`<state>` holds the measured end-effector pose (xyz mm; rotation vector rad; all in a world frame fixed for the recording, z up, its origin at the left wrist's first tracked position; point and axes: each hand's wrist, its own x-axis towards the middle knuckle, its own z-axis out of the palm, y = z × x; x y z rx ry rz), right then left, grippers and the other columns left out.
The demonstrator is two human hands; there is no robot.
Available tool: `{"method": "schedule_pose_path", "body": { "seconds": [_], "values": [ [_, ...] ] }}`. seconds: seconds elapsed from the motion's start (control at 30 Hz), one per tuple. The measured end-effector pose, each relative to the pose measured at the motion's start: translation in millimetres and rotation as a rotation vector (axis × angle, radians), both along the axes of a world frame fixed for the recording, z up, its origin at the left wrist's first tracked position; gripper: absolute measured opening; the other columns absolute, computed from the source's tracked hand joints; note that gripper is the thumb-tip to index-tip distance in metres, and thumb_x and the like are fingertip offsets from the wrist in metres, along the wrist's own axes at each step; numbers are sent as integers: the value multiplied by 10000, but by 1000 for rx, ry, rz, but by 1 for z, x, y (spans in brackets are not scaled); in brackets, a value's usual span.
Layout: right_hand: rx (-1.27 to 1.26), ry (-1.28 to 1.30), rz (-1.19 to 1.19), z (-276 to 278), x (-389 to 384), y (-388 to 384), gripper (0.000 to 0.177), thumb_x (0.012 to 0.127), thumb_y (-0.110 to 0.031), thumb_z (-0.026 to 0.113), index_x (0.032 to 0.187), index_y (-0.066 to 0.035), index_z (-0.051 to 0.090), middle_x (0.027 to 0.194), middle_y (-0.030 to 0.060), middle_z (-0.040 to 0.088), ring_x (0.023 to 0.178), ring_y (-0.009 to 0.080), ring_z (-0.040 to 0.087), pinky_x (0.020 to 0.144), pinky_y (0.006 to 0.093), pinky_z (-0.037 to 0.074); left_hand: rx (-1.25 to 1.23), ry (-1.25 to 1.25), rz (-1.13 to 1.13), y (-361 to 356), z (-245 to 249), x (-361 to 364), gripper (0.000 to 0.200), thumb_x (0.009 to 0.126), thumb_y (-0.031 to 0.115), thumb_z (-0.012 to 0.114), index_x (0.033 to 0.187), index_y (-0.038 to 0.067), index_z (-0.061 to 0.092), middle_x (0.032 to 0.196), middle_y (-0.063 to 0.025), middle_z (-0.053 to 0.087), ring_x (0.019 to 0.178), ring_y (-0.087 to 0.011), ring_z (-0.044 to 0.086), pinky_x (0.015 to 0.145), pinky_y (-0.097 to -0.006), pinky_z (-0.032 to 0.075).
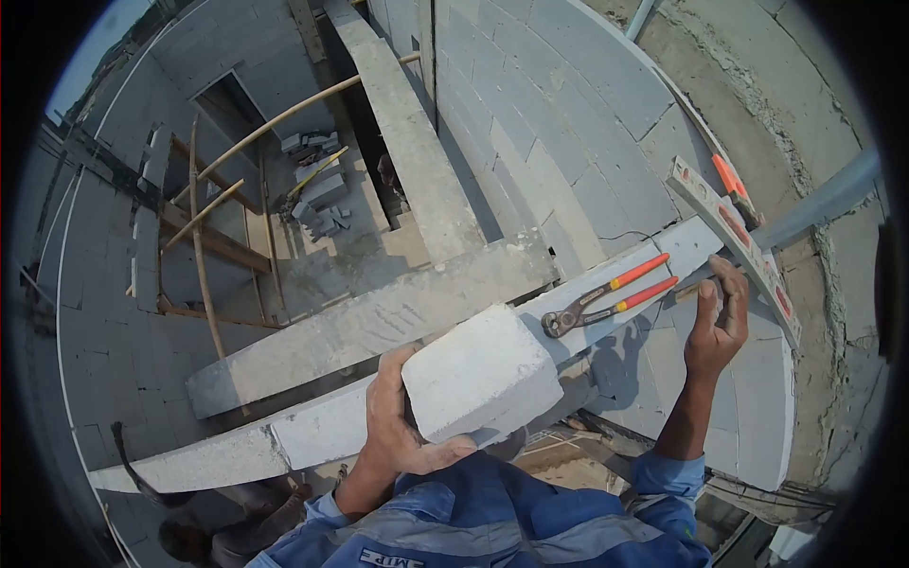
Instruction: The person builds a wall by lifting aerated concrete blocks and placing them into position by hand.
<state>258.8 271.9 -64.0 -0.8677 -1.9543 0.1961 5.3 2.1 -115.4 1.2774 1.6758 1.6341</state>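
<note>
A white aerated concrete block [478, 369] sits at the top of the wall in front of my chest. My left hand [398, 417] grips its left end, thumb along the near side and fingers at the far side. My right hand [717, 322] is raised to the right, holding nothing, its thumb and fingers apart. Closest to it is a spirit level [727, 232] leaning at the wall's corner. Between the block and my right hand, pincers [606, 298] with red and yellow handles lie on the wall top.
A tool with an orange part [727, 178] rests behind the level, near a grey pipe [824, 204]. A concrete beam [379, 327] crosses beyond the wall. Below are wooden poles [284, 118] and stacked blocks [324, 192]. Another person [241, 530] is at lower left.
</note>
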Motion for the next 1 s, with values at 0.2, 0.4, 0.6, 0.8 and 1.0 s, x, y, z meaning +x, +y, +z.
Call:
{"method": "schedule_pose_path", "body": {
  "seconds": [0.2, 0.4, 0.6, 0.8, 1.0],
  "values": [
    [-318, 125, 354, -40, -21, -129, 320, 852, -124, 745, 1114, 29, 647, 1045, 185, 680, 994, 311, 664, 877, 389, 525, 57, -76, 133, -13, -7, -1, 1096, 635, 722, 797, 1286, -81, 434, 1103, -142, 548, 1031, -236, 571, 890, -367, 453],
    [-758, 408, 623, -44, 6, -213, 956, 795, -469, 818, 1485, 5, 355, 1345, 185, 516, 1245, 306, 531, 1040, 404, 439, 118, -98, -71, -23, 3, 21, 1199, 607, 894, 652, 1266, -78, 415, 1100, -120, 495, 1012, -249, 569, 846, -387, 494],
    [-864, 1117, 329, -82, 38, -299, 1057, 755, -466, 858, 1506, -24, 259, 1344, 156, 515, 1299, 272, 488, 1069, 427, 416, 16, -61, -715, -2, -38, 103, 1094, 713, 848, 571, 1267, -81, 404, 1097, -134, 484, 1002, -264, 581, 833, -406, 510],
    [-751, 1137, -658, -127, 93, -454, 1044, 740, -555, 827, 1451, 27, 333, 1313, 218, 553, 1230, 302, 553, 1029, 375, 445, -362, -28, -1606, -9, -135, 172, 922, 890, 662, 540, 1436, -57, 353, 1351, -208, 468, 1172, -314, 534, 903, -409, 483],
    [-659, 1545, -1457, -182, 64, -628, 1099, 689, -607, 817, 1433, 54, 351, 1291, 284, 571, 1205, 351, 585, 1002, 382, 470, -399, 409, -2327, -104, -144, 289, 881, 899, 603, 598, 1502, 19, 333, 1342, -197, 508, 1064, -301, 604, 863, -387, 508]
  ]
}}
